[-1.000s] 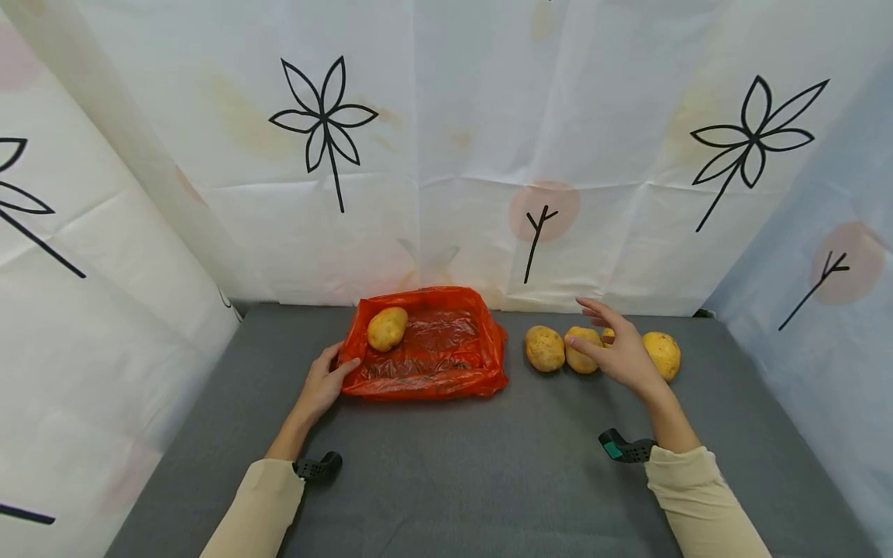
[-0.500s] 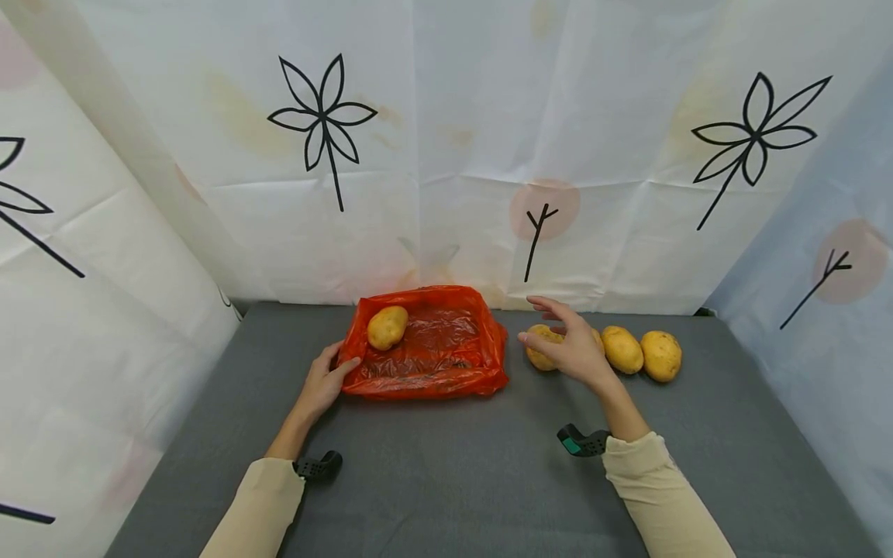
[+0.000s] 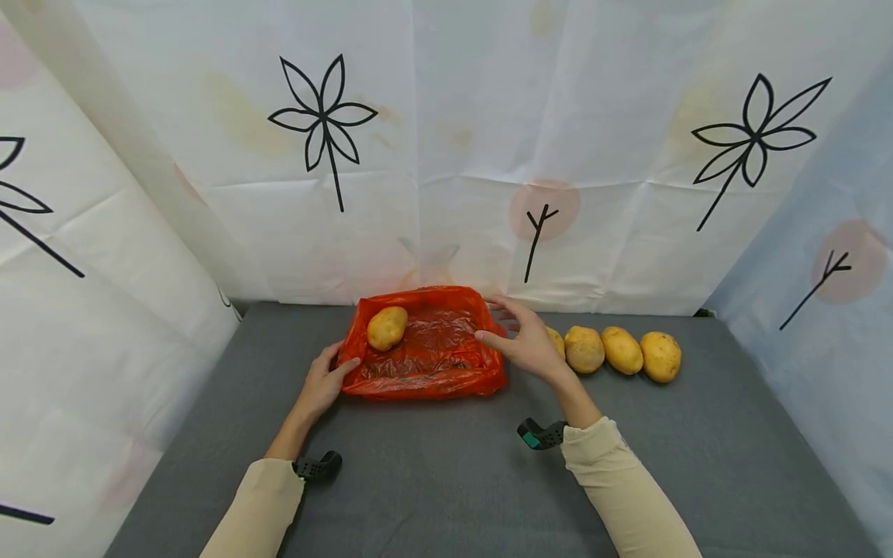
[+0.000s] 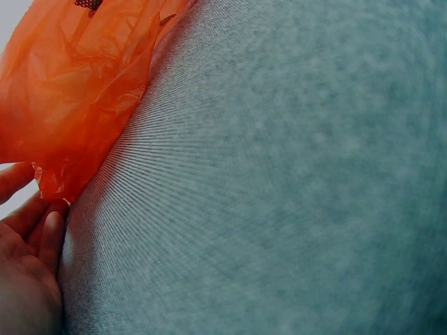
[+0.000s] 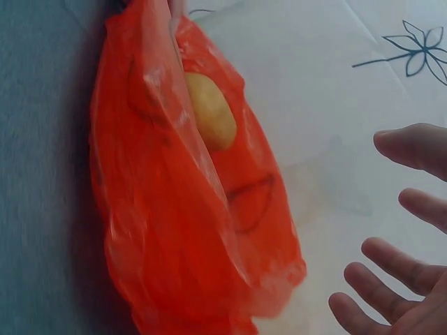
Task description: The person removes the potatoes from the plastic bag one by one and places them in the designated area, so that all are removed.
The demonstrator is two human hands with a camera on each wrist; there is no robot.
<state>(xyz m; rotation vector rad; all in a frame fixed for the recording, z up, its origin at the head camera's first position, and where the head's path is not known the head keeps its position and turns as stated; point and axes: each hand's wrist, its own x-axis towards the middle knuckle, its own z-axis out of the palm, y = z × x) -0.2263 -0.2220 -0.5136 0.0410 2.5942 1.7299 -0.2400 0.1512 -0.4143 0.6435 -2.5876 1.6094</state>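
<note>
A red plastic bag [image 3: 439,341], spread open in a box-like shape, lies on the grey table at the back. One potato [image 3: 387,328] rests inside at its left end. My left hand [image 3: 326,378] holds the bag's left front corner, thumb on the front side and fingers along the left side. With fingers spread and nothing in it, my right hand [image 3: 526,341] is at the bag's right end, overlapping its edge in the head view. In the right wrist view the right hand's fingers [image 5: 394,265] show apart from the bag, which has the potato [image 5: 211,112] in it.
Several potatoes stand in a row right of the bag, among them one in the middle [image 3: 622,350] and one at the far right [image 3: 661,356]. The leftmost potato [image 3: 556,341] is partly hidden behind the right hand. A white printed cloth [image 3: 446,155] hangs behind the table.
My right hand has moved left from over the row of potatoes to the bag's right end, staying without anything in it. My left hand and the bag have not moved.
</note>
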